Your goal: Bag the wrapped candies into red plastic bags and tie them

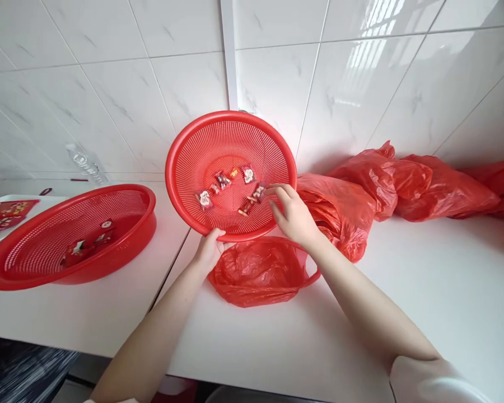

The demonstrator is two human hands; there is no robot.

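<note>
1 round red perforated plastic basket [171, 168], tilted, lower rim clamped in left hand [209, 252]; inside, 1 small red-and-white wrapped packet [258, 193] just left of the nearer right hand [294, 216], whose grip, apart or together, cannot be told.

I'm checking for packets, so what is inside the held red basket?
Several small wrapped packets lie scattered inside the held red basket. The right hand covers part of its right rim, hiding anything directly behind.

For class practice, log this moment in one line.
left hand: holds tilted red basket | right hand: at small packets | below: red bag
</note>
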